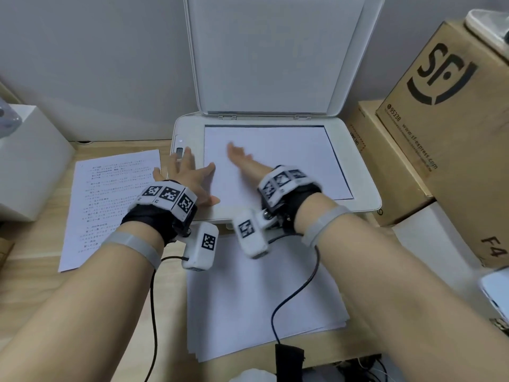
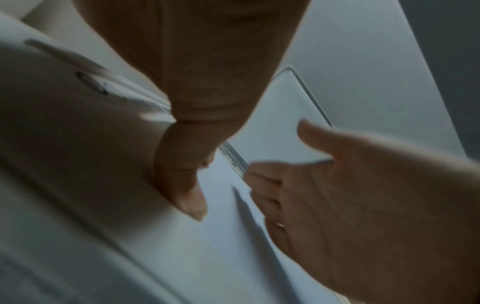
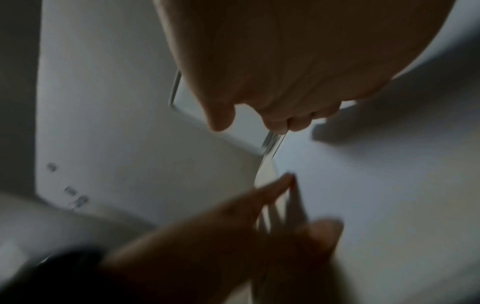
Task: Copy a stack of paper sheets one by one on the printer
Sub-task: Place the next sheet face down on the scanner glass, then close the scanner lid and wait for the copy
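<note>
While the lid (image 1: pixel 275 53) is standing raised at the back of the printer (image 1: pixel 190 128), a white sheet (image 1: pixel 289 161) is lying face down on the glass, and both hands are working at it with nothing gripped.

The left hand (image 1: pixel 190 175) is spreading its fingers wide and flat. Its outer fingers are lying on the printer's left margin beside the buttons, while the thumb (image 2: pixel 187 197) and forefinger are reaching onto the sheet's left edge, so the sheet is lying just to the thumb side of this hand.

The right hand (image 1: pixel 243 161) is stretching out open, fingers straight and close together, over the middle of the sheet. It is blurred, and whether the palm is pressing the paper or hovering just above it cannot be told. The sheet is extending beyond these fingertips toward the lid hinge and out to both sides.

The step in hand appears to be settling the sheet square before copying. Doing it well probably means sliding the paper with flat fingers (not pinching, which could buckle it) until its edges are meeting the dark frame of the glass, then lifting both hands clear before lowering the lid.

Nearer the person than both wrists, a stack (image 1: pixel 261 299) of blank-looking paper is resting on the desk (image 1: pixel 35 282). Beyond the left hand's little finger, a printed page (image 1: pixel 110 202) is lying face up.
</note>
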Demonstrator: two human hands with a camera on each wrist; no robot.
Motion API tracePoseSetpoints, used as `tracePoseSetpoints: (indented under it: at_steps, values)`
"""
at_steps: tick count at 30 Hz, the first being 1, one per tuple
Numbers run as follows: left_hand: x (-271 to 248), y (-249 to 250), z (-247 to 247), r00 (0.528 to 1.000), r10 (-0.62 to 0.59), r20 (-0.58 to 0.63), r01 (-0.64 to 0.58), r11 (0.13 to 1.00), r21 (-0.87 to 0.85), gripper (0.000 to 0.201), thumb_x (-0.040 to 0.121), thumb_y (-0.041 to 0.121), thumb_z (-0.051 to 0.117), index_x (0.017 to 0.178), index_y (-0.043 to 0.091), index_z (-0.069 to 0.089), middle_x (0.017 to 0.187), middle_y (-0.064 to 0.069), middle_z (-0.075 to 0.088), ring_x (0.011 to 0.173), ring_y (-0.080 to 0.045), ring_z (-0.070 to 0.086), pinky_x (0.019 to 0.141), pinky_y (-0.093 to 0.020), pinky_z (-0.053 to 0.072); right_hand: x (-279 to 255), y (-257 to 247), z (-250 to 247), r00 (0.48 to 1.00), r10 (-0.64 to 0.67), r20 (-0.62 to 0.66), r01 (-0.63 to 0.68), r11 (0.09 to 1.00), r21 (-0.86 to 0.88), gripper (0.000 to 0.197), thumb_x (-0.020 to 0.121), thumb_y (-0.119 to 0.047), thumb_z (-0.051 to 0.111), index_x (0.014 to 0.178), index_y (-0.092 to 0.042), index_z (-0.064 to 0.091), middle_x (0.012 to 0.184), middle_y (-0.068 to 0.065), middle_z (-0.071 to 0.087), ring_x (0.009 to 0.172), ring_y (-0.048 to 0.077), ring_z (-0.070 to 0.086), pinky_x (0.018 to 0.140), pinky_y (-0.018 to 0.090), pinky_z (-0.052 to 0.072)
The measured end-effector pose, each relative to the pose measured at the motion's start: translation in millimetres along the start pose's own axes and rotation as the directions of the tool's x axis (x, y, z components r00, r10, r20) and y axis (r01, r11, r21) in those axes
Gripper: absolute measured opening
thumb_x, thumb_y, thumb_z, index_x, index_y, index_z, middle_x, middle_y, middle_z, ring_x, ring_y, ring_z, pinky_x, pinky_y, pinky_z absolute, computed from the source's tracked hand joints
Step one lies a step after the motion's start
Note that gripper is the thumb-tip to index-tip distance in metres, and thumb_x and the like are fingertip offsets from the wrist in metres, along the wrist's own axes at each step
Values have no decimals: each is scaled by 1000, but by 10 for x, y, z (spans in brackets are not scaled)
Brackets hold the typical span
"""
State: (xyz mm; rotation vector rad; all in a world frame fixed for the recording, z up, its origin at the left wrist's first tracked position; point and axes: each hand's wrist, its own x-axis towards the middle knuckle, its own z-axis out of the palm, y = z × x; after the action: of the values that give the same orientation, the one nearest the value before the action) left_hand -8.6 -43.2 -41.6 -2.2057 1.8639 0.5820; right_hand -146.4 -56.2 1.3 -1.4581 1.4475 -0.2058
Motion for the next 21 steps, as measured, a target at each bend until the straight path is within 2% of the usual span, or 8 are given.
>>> tracePoseSetpoints:
  at_steps: [2,5,7,11,14,18,20,21]
  values:
    - [-6,-15,34,999,-5,-39,5,1000,-3,78,80,52,67,145,45,24,158,0,-20,144,-27,-21,112,-59,-2,51,-99,321,991,-25,134,39,994,-103,63,100,-47,11,151,-12,2,159,4,-4,146,23,-6,118,45,-3]
    - [5,-36,68,997,-13,-76,13,1000,-4,80,77,55,68,144,46,26,158,0,-18,144,-28,-22,113,-60,1,153,-17,448,986,-6,165,32,987,-156,57,102,-39,11,150,-8,7,159,5,-1,146,20,-4,118,40,-3]
    - [9,-54,53,999,-5,-34,4,999,-37,82,76,56,69,143,51,23,158,0,-21,143,-28,-25,112,-60,-2,173,107,338,993,36,113,-15,984,-179,54,103,-33,10,148,-4,10,158,9,4,146,20,1,117,37,1]
    - [-10,-80,30,1000,2,0,-2,998,-56,83,77,58,67,143,56,16,157,1,-23,143,-27,-25,112,-60,-3,167,523,-75,994,93,-48,-101,977,-187,55,103,-33,7,151,-8,0,159,6,-8,146,20,-8,118,42,-3]
    - [-29,-88,27,1000,6,7,-6,998,-61,82,78,58,66,143,55,16,157,1,-21,144,-27,-22,112,-60,-1,79,798,-400,971,158,-177,-193,961,-200,54,102,-32,5,151,-9,-3,158,7,-11,146,23,-9,118,40,-4]
    - [-42,-93,-6,1000,2,10,-2,999,-52,82,78,58,66,143,55,16,158,0,-18,144,-27,-20,112,-60,-1,16,1041,-753,949,197,-248,-234,963,-132,57,102,-38,5,151,-9,-3,159,7,-6,146,21,-5,119,40,-1]
    - [-49,-99,-7,1000,-1,12,1,998,-56,82,79,57,66,144,54,16,159,0,-17,145,-27,-18,112,-60,0,-28,1154,-863,939,191,-286,-232,966,-116,54,103,-38,9,151,-14,3,159,4,-2,146,19,-3,118,37,-2]
    - [-51,-97,-5,1000,0,8,1,998,-60,82,79,56,66,144,54,17,159,0,-16,145,-27,-17,112,-60,0,-45,1178,-891,938,182,-295,-229,965,-130,50,103,-38,11,150,-20,6,159,2,0,146,19,-3,117,35,-2]
